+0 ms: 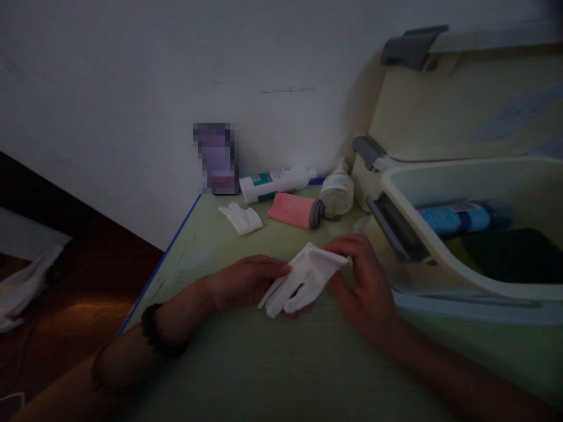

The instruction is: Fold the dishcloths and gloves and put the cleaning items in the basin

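A white glove (303, 278) lies between my two hands on the pale green table (264, 363). My left hand (244, 282) pinches its finger end from the left. My right hand (363, 278) grips its cuff end from the right, fingers curled round the cloth. A second white glove (241, 218) lies flat farther back on the table, untouched. A dark band sits on my left wrist.
Against the wall at the back lie a white tube (277, 181), a pink cloth roll (295, 210) and a clear pump bottle (336, 190). An open cream plastic box (440, 176) with a blue bottle (457, 218) inside stands at the right. The table's left edge drops to a dark floor.
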`<state>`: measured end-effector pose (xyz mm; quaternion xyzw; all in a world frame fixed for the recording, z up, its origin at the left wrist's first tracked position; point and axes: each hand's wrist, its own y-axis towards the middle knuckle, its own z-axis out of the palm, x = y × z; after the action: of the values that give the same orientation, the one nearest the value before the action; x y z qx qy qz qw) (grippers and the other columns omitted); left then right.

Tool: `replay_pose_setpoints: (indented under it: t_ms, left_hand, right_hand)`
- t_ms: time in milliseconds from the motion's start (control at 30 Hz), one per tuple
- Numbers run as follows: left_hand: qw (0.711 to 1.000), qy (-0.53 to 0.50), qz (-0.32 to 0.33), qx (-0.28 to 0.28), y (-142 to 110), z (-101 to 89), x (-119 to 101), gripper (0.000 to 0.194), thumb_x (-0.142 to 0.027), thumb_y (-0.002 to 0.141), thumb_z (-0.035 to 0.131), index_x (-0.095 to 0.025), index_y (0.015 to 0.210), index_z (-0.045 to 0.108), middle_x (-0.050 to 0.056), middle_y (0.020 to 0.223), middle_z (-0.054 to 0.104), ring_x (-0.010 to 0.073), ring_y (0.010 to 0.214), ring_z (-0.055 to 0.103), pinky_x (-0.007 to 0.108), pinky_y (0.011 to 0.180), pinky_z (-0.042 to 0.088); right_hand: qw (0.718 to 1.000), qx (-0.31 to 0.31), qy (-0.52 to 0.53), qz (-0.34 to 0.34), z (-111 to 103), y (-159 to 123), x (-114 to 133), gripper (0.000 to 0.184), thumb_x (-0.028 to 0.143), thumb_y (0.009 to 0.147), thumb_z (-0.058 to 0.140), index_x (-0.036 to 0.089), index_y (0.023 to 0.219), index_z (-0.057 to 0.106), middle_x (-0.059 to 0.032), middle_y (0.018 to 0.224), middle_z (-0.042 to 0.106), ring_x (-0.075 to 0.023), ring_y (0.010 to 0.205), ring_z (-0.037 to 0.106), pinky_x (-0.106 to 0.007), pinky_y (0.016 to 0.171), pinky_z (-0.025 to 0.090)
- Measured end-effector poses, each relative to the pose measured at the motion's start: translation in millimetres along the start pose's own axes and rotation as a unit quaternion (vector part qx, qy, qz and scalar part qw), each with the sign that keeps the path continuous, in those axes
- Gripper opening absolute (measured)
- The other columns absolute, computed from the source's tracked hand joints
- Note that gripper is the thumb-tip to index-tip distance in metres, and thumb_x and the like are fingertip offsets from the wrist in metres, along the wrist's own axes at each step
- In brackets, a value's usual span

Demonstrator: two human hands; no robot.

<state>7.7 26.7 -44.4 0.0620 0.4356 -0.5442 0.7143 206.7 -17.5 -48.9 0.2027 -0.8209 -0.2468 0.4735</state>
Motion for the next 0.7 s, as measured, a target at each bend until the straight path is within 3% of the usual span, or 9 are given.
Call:
replay_pose_setpoints:
  t_ms: [233,533,700]
  left_hand:
    - [1.0,0.011,0.017,0.0,1.1,3.0,-2.0,0.027,-0.019,0.087,0.045,-0.005,0.101,0.064,0.012,0.076,0.07,0.0175,0.069,0.065,0.029,0.071,0.049]
    - [0.993,-0.031,0.02,-0.11,1.3,3.4,0.2,0.017,-0.02,0.082,0.058,-0.007,0.09,0.066,0.006,0.074,0.067,0.0118,0.063,0.06,0.022,0.062,0.045]
    - [0.993,-0.047,0.024,-0.107,3.1,0.9,2.2,0.017,-0.022,0.077,0.065,-0.007,0.085,0.066,0.003,0.068,0.064,0.0098,0.059,0.057,0.019,0.055,0.042]
  right_hand:
    - [0.996,0.048,-0.032,-0.067,-0.7,1.3,7.2,0.027,0.006,0.075,0.055,0.025,0.094,0.051,-0.0023,0.089,0.055,-0.0191,0.083,0.053,-0.035,0.071,0.044]
    - [0.982,0.094,-0.044,-0.161,-0.5,-0.9,8.7,0.02,0.012,0.08,0.056,0.023,0.096,0.056,-0.0028,0.09,0.063,-0.0179,0.084,0.057,-0.036,0.075,0.045]
    - [0.975,0.125,-0.042,-0.176,2.2,-1.7,9.4,0.019,0.015,0.083,0.056,0.023,0.1,0.055,-0.0033,0.092,0.063,-0.0182,0.089,0.057,-0.036,0.078,0.045]
